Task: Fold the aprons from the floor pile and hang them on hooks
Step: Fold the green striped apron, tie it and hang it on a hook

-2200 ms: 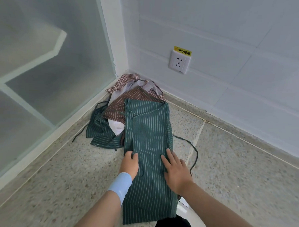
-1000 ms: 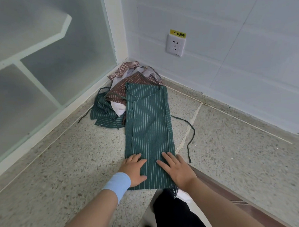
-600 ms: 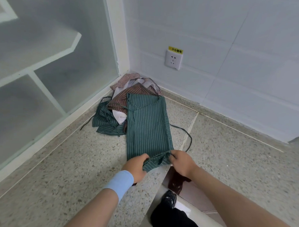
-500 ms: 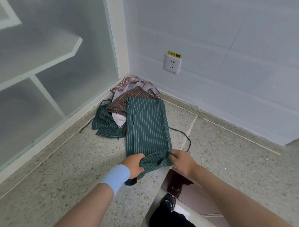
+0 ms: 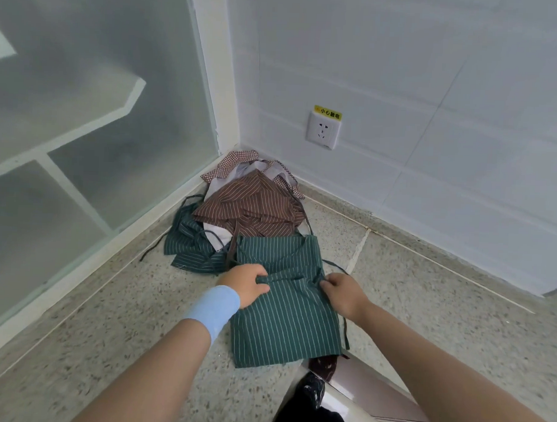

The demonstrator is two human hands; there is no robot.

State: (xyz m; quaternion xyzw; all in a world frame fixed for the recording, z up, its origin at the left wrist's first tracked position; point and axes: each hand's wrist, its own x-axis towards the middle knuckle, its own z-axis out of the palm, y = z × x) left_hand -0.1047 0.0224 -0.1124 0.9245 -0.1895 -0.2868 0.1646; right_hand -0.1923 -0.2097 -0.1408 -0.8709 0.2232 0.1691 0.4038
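since half a second ago the near hem of the green striped apron point(image 5: 285, 322) has been carried up over its body, so it now lies doubled on the floor point(image 5: 106, 315), just in front of the pile point(image 5: 252, 206) in the corner. left hand point(image 5: 247, 284) and right hand point(image 5: 342, 293) each have fingers curled on the raised hem, gripping one end apiece. to do it well: set the hem down square, match the side edges, tuck the loose tie point(image 5: 346, 333) inside, press along the crease before letting go. no hooks in view.
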